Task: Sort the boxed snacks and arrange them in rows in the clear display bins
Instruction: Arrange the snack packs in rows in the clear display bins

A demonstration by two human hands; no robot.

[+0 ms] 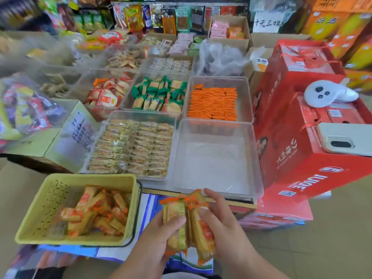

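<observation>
Two hands (159, 236) (223, 224), one basket (80, 177), perhaps eight bins (211, 162).

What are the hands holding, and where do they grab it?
Both hold one bunch of orange-edged snack packets. The left hand grips its left side, thumb on the front. The right hand grips its right side.

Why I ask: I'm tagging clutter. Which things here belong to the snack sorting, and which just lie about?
Job: left hand, right hand, the snack packets both grip, yellow basket of loose packets, empty clear bin, clear bin of orange packets.
Lying about: white controller, phone, red cartons they rest on.
</observation>
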